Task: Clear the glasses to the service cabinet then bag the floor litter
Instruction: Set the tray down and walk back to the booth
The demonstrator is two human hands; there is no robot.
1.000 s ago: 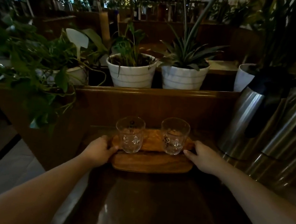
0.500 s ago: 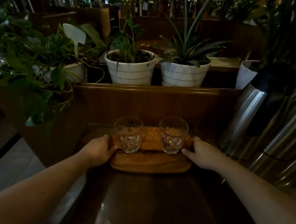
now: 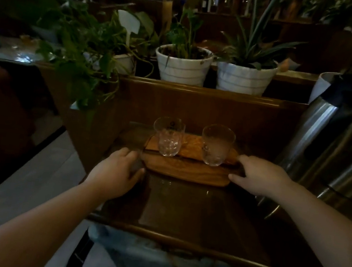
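Observation:
Two empty clear glasses, the left glass [image 3: 168, 138] and the right glass [image 3: 216, 145], stand upright on a wooden tray [image 3: 184, 172]. The tray rests on the dark wooden service cabinet top [image 3: 187, 211], close to its raised back panel. My left hand [image 3: 114, 171] lies just off the tray's left end, fingers loosely apart, with a dark gap between palm and wood. Fingers and thumb of my right hand [image 3: 259, 176] are closed on the tray's right end.
Tall steel thermos jugs [image 3: 325, 148] stand close on the right. White plant pots [image 3: 182, 67] and a trailing leafy plant [image 3: 80, 53] sit on the ledge behind and to the left. Pale floor [image 3: 17, 191] runs along the cabinet's left side.
My left hand has slipped back off the tray's left end and loosened. The right hand keeps its hold. The tray and glasses stay put; my view has tilted down.

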